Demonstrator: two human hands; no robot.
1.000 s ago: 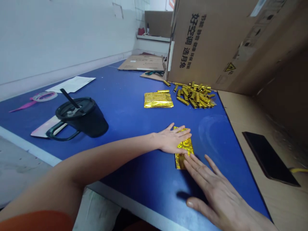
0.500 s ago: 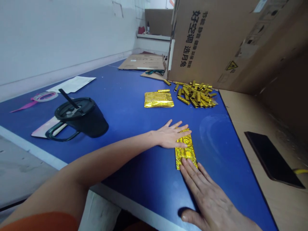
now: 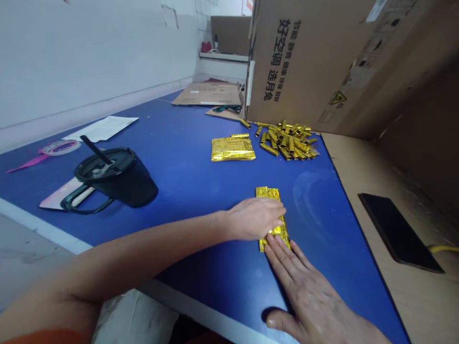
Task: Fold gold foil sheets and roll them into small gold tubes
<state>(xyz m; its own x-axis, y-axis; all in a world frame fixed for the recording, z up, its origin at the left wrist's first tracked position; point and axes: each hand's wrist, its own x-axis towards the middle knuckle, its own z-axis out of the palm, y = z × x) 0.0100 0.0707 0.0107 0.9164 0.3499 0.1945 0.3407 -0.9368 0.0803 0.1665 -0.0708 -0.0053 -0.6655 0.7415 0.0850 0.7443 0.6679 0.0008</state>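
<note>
Head view, foil (image 3: 273, 193), left hand (image 3: 255, 219) now curled

Foil (image 3: 281, 231) glints; right side dim

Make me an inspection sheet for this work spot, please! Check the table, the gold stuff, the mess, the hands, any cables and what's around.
Surface: blue table, with pale smudges right of the hands.
Job's things: a gold sheet under the hands; a gold stack and a pile of gold tubes farther back.
Clutter: a dark mug with a straw, and white paper, on the left.
Hands: left hand curled over the sheet, grip hidden; right hand with fingers on its near end.
Cables: a yellow cord by a likely phone; its far end isn't visible.
Surroundings: cardboard box behind the tubes; pale wall at left.
</note>
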